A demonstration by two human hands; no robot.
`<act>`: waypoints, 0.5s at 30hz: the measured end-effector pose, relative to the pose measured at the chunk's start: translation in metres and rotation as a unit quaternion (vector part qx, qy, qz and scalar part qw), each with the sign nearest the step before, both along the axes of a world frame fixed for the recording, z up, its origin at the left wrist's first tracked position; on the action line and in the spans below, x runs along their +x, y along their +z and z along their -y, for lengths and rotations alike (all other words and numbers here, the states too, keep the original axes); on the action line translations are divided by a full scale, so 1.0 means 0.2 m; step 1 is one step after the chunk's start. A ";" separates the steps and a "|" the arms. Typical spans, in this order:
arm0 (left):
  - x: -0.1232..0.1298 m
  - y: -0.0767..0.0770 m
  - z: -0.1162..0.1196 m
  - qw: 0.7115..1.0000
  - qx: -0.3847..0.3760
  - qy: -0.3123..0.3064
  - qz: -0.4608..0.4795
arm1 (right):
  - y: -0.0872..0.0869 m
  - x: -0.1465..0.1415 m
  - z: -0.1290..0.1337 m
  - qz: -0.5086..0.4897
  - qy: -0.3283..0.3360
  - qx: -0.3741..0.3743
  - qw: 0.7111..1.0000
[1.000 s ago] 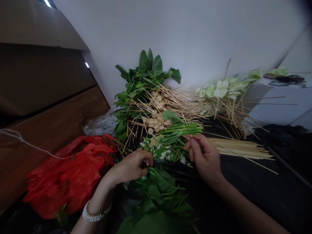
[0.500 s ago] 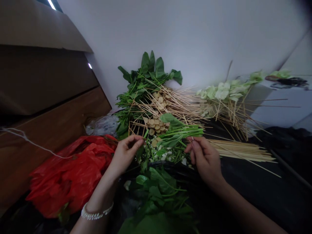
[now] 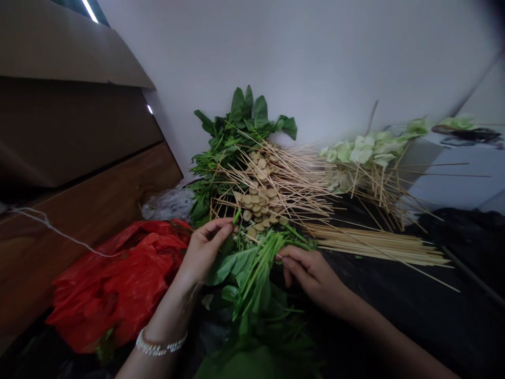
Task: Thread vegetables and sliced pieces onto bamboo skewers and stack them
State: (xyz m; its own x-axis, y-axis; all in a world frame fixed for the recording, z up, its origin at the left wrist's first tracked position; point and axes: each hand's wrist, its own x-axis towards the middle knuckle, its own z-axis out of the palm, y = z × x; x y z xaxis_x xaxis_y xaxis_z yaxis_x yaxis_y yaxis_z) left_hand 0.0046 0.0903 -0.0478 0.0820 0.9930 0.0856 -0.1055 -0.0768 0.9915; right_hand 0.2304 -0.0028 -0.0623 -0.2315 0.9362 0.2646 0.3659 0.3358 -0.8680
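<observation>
Holding greens (image 3: 256,266), hands (image 3: 200,252) sit apart, red bag (image 3: 122,284) beside the left.

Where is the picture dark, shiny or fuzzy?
Head view, top left: a bright streak glares; head view, right: the black surface sinks into shadow; head view, bottom: the leaves look dim and fuzzy; head view, middle: the green stems by the right hand show more clearly.

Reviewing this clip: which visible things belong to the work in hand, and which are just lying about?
Likely in the work:
green stem in left hand
leafy bunch held by right hand
loose sticks
skewered slices

Apparently lying about:
red plastic bag
clear plastic
</observation>
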 end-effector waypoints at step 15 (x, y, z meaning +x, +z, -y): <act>0.03 0.00 0.04 0.997 0.012 -0.043 -0.061 | -0.05 -0.02 -0.02 0.023 -0.039 0.005 0.999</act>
